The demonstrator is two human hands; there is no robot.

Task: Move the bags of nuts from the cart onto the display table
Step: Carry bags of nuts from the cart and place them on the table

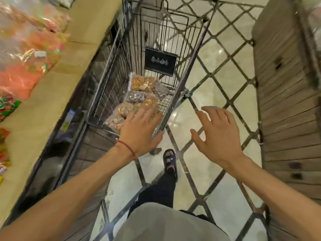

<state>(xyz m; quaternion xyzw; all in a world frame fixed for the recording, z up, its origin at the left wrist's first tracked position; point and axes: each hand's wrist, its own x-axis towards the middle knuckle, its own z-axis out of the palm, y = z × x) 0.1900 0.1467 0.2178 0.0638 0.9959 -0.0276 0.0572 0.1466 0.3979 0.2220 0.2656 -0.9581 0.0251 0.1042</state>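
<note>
A black wire shopping cart (pixel 107 87) stands ahead of me, beside the display table (pixel 36 122) on the left. Several clear bags of nuts (pixel 141 86) lie on the cart's floor, some orange-brown, some dark. My left hand (pixel 141 132), with a red string at the wrist, reaches over the cart's near rim above the closest bags with fingers spread and holds nothing. To the right of the cart's rim, my right hand (pixel 215 136) hovers over the floor with its fingers spread and nothing in it.
Bags of orange and green packaged goods (pixel 26 54) cover the left part of the tan table top. A wooden slatted stand (pixel 284 105) rises on the right. The tiled floor (pixel 217 80) runs between them; my sandalled foot (pixel 170 160) is below the cart.
</note>
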